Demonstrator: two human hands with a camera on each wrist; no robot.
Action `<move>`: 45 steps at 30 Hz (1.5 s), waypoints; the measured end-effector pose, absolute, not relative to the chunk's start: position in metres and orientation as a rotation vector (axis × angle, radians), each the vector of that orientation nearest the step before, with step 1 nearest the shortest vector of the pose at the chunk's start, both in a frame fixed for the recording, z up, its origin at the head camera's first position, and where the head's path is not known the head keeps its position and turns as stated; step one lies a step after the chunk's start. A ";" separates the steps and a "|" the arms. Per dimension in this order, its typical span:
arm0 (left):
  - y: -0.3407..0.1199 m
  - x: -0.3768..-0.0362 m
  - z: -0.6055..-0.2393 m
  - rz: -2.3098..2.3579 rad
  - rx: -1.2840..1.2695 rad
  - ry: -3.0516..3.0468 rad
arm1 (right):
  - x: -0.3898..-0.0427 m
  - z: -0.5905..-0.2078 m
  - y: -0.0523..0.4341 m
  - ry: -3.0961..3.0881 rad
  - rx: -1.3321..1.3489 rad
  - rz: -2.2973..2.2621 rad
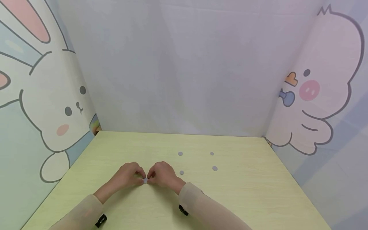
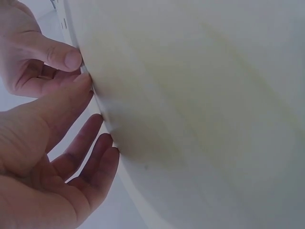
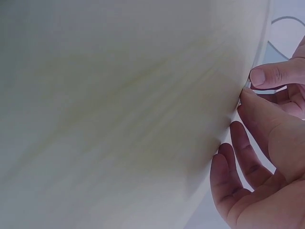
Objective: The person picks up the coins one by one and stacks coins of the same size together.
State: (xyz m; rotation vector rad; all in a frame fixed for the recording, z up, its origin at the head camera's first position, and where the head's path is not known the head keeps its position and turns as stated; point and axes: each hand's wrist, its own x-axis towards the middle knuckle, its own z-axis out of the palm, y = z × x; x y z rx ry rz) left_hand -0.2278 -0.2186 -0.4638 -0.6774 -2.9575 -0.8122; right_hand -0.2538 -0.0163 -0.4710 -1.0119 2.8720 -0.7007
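Note:
On the table (image 1: pixel 247 191), left of centre, lies a small grey coin-like disc (image 1: pixel 145 180) between both hands. My left hand (image 1: pixel 129 175) pinches its left side with thumb and index finger. From the right, my right hand (image 1: pixel 163 175) has its thumb and index finger bent at the disc's other edge. Fingertips of the left hand (image 2: pixel 57 157) rest on the tabletop in the left wrist view, and those of the right hand (image 3: pixel 267 157) do likewise in the right wrist view. The fingers hide most of the disc in both wrist views.
Several similar grey discs lie flat to the right: one far disc (image 1: pixel 180 153), a nearer disc (image 1: pixel 181 172), and two others, a far right disc (image 1: pixel 211 153) and a right disc (image 1: pixel 215 168). Printed cloth walls (image 1: pixel 184 70) enclose the table's back and sides.

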 end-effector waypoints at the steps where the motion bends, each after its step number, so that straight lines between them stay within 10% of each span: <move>1: -0.219 -0.228 -0.464 -0.811 -0.681 -2.957 | -0.254 -0.471 -0.016 2.870 -1.007 -0.701; 45: -0.216 -0.227 -0.461 -0.797 -0.717 -2.943 | -0.252 -0.471 -0.016 2.850 -0.956 -0.771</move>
